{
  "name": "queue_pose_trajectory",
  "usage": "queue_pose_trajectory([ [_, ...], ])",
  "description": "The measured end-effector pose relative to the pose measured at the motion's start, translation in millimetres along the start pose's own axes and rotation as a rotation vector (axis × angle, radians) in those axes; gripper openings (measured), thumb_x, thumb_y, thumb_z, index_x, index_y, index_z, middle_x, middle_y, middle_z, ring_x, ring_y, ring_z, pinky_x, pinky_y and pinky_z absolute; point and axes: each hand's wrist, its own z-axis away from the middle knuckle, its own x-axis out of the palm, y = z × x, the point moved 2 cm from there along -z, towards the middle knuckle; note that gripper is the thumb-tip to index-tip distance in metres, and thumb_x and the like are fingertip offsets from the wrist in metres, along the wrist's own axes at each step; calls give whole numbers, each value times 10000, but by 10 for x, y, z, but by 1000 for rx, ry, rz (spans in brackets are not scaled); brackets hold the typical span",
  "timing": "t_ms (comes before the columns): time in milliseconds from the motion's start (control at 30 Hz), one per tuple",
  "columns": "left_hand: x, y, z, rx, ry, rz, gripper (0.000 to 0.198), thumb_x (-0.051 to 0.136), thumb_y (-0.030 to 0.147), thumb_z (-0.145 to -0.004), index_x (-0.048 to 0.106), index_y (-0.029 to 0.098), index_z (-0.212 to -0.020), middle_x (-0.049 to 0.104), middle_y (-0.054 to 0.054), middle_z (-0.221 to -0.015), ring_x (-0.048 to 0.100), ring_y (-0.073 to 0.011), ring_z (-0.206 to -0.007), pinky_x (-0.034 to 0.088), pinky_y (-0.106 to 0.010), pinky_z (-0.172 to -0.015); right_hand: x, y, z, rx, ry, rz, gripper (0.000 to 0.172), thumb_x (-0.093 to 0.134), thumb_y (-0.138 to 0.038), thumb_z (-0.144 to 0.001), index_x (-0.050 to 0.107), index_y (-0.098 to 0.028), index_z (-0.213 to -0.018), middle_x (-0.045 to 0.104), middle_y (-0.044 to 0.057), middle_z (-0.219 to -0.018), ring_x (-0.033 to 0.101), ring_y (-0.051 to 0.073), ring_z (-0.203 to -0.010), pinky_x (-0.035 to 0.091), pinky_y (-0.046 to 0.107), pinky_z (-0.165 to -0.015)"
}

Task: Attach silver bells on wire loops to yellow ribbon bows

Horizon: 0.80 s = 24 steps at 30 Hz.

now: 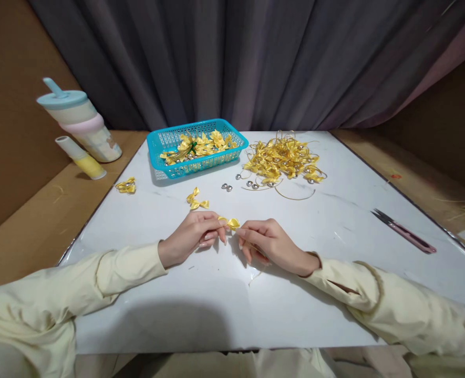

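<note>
My left hand pinches a small yellow satin ribbon bow between thumb and forefinger, above the white tabletop. At the bow's right edge, the thumb and forefinger of my right hand are pressed together; what lies between them is too small to make out. A fine pale thread shows just below that hand. Just beyond my left hand lie two loose yellow bows. Farther off are a few silver bells and a tangled heap of yellow bows with gold cords.
A turquoise plastic basket at the back holds yellow bows and cords. Pink-handled thread snips lie at right. Another yellow bow piece sits near the left table edge. Beyond it stand a lidded tumbler and a yellow-and-white tube.
</note>
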Motion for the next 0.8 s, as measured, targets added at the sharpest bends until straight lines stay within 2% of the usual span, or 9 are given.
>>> queue_pose_trajectory([
  [167,-4,-7,1,-34,30,20,253,616,248,-749,563,95,-555,407,37,-468,249,-16,-393,155,-170,-362,31,-6,15,-45,24,122,307,467,-394,-856,505,-164,-656,565,-21,-473,342,46,-312,262,185,-342],
  [300,0,-34,1,-44,81,67,228,608,210,-746,551,96,-557,376,34,-514,244,-20,-425,153,-160,-371,70,4,32,-185,106,425,328,391,-303,-901,493,-176,-616,565,-8,-497,439,72,-399,341,202,-451],
  [433,10,-63,4,-61,90,94,242,559,200,-774,532,100,-555,319,45,-526,224,-18,-419,136,-159,-373,121,6,41,-283,177,657,305,354,-230,-896,465,-189,-616,567,6,-522,487,99,-458,344,227,-520],
  [800,26,-50,16,-62,78,66,248,531,162,-785,504,99,-547,376,37,-508,243,-10,-401,139,-149,-364,110,-21,-5,-263,141,633,314,377,-174,-873,469,-183,-572,549,-10,-484,446,86,-429,310,225,-510],
])
